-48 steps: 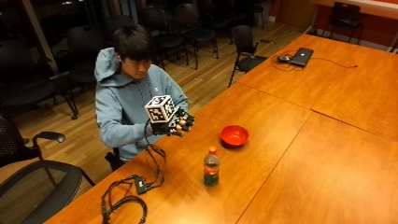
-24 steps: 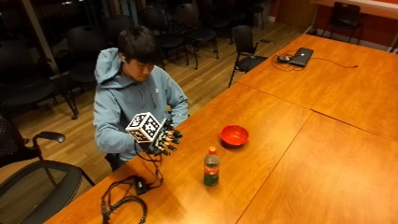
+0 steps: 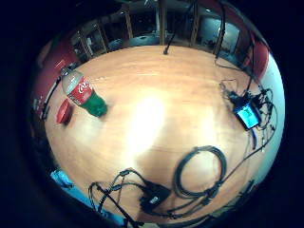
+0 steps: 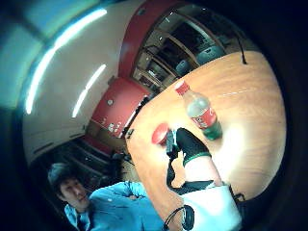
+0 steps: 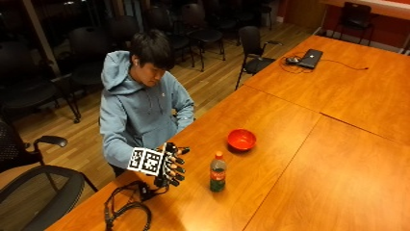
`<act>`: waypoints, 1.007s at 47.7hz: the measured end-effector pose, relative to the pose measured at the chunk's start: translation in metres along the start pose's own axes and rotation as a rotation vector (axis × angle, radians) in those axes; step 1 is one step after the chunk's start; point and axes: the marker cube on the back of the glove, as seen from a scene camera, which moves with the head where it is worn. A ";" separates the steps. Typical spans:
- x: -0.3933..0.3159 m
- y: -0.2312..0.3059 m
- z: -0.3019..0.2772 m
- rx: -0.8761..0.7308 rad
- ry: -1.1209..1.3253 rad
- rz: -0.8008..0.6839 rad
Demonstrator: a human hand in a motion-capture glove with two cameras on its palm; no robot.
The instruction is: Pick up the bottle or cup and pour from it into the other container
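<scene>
A plastic bottle (image 5: 218, 172) with a red cap, red label and green lower part stands upright on the wooden table (image 5: 307, 159). A red bowl (image 5: 241, 139) sits a little beyond it, nearer the person. My gloved right hand (image 5: 169, 165) hovers over the table edge to the left of the bottle, fingers spread and holding nothing. In the thumb side palm view a gloved finger (image 4: 190, 143) points toward the bottle (image 4: 199, 111) and the bowl (image 4: 159, 133). The little finger side palm view shows the bottle (image 3: 83, 93) and bowl (image 3: 63, 112) at a distance.
Coiled black cables (image 5: 128, 207) and a small device lie on the table by my hand. A laptop (image 5: 311, 57) sits on the far table. Office chairs (image 5: 38, 187) stand along the table's near side.
My gloved hand has come down from chest height to just above the table edge, left of the bottle. Bottle and bowl have not moved.
</scene>
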 end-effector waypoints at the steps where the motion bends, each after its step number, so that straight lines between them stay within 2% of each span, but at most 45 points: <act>1: 0.002 -0.001 0.002 0.001 -0.023 0.006; 22: 0.032 -0.027 0.070 -0.022 -0.392 0.130; 48: 0.005 -0.047 0.146 -0.030 -0.544 0.158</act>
